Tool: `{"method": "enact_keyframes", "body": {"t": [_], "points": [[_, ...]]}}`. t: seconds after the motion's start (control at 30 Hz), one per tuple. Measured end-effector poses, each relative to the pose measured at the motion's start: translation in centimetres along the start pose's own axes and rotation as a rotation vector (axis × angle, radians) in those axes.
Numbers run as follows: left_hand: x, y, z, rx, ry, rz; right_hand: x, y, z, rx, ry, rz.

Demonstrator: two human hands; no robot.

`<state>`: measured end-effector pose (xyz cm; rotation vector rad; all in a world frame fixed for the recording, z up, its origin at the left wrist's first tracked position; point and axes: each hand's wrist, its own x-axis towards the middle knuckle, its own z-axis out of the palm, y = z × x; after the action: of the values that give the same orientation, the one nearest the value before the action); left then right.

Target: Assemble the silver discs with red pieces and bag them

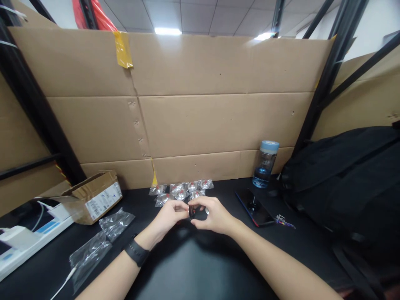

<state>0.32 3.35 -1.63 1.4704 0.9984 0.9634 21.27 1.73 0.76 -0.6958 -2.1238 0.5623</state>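
In the middle of the desk, my left hand (pixel 172 214) and my right hand (pixel 212 213) meet at a small dark round object (pixel 191 212) with a glossy face and red marks. My left thumb and fingers pinch its left edge. My right fingers and thumb curve round it from the other side, and a small pale rounded bit shows in that palm, too small to name. Just beyond my hands lie several round silvery pieces with red marks, in clear plastic wrappers (pixel 180 194). A black band sits on my left wrist.
At left are an opened cardboard box (pixel 93 200), empty-looking clear bags (pixel 115 225) and a white power strip (pixel 40 241) with chargers. To the right stand a blue-lidded bottle (pixel 264 164), a phone (pixel 254 208) and a black backpack (pixel 350 183). A cardboard wall (pixel 203 116) closes the back.
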Motion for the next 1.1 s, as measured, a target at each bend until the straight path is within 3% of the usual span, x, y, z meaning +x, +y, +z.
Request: {"method": "enact_keyframes", "body": {"t": [0.4,0.63,0.87,1.1], "points": [[0.0,-0.5,0.0,0.014,-0.046,0.022,-0.2,-0.1,-0.3,-0.012,-0.071,0.039],[-0.2,0.1,0.1,0.063,-0.021,0.012,-0.1,0.6,0.3,0.037,0.01,0.023],[0.3,0.0,0.2,0.072,-0.003,0.182,-0.1,0.9,0.8,0.087,0.049,0.047],[-0.1,0.2,0.5,-0.014,-0.003,0.202,-0.2,1.3,0.6,0.119,0.034,0.055]]}}
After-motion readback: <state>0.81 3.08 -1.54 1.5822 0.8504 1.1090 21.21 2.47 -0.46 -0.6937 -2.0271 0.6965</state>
